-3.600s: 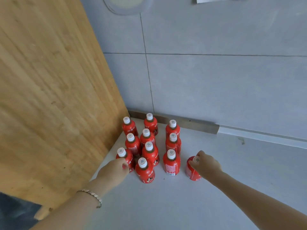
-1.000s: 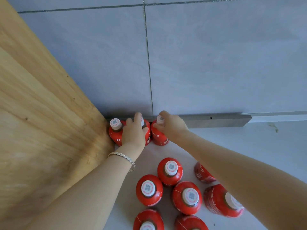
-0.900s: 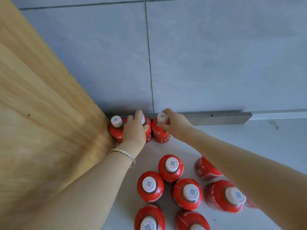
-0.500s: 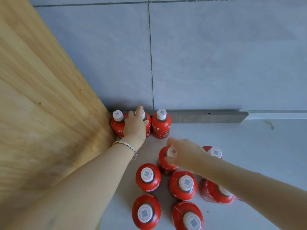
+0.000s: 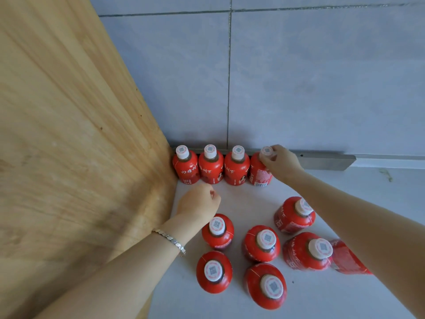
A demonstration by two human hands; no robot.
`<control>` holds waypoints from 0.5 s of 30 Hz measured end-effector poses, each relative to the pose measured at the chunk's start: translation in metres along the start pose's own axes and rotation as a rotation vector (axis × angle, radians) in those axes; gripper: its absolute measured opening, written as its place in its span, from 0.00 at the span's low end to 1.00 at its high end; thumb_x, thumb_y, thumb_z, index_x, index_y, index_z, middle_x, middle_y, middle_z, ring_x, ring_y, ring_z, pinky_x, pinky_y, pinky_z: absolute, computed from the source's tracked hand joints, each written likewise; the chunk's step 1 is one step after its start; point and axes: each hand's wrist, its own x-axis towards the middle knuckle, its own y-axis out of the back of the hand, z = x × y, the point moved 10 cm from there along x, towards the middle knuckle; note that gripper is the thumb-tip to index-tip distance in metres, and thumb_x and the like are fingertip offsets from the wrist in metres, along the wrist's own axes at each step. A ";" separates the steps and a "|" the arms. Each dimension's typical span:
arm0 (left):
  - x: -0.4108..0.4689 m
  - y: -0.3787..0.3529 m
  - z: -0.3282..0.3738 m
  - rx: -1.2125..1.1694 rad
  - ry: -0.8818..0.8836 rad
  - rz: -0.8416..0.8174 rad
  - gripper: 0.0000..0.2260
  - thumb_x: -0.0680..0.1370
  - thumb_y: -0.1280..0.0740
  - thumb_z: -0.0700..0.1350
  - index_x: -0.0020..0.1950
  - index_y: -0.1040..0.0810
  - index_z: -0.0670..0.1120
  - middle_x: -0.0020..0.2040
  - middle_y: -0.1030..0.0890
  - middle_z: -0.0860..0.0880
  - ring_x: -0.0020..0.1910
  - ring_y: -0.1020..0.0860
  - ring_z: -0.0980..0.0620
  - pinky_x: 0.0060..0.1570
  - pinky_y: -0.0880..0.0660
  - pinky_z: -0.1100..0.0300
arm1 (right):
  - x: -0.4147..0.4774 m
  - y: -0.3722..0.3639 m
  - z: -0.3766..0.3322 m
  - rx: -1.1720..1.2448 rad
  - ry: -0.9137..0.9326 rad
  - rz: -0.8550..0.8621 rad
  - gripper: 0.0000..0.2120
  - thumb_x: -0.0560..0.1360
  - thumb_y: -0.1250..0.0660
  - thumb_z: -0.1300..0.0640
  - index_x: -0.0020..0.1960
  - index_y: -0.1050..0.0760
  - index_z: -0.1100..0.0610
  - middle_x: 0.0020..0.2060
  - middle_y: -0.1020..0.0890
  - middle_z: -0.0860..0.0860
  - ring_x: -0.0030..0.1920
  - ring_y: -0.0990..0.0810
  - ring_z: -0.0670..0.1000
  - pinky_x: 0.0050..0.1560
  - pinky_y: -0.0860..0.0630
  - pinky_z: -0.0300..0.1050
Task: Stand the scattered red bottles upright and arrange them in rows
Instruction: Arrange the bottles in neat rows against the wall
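Three red bottles with white caps stand side by side against the back wall: the corner bottle (image 5: 185, 165), the second (image 5: 211, 164) and the third (image 5: 236, 165). A fourth bottle (image 5: 258, 173) stands at the right end of that row, and my right hand (image 5: 279, 161) grips its cap. My left hand (image 5: 199, 202) hovers in a loose fist just in front of the row, holding nothing. Several more upright red bottles (image 5: 262, 244) stand in a loose cluster nearer to me. One bottle (image 5: 347, 259) is partly hidden behind my right forearm.
A tall wooden panel (image 5: 80, 146) closes off the left side and meets the grey tiled wall (image 5: 299, 77) at the corner. A metal strip (image 5: 326, 161) runs along the wall's base. The pale floor (image 5: 368, 185) stretches to the right of the bottles.
My right hand carried a bottle from the cluster to the back row's right end. My left hand let go of the second bottle and drew back towards me.
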 end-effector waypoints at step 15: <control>-0.053 -0.022 0.001 0.115 -0.070 0.049 0.17 0.74 0.33 0.56 0.54 0.31 0.46 0.52 0.23 0.45 0.51 0.22 0.45 0.42 0.29 0.57 | -0.161 -0.061 0.013 -0.601 0.233 -0.466 0.23 0.74 0.38 0.43 0.66 0.38 0.49 0.53 0.20 0.53 0.45 0.21 0.51 0.43 0.19 0.43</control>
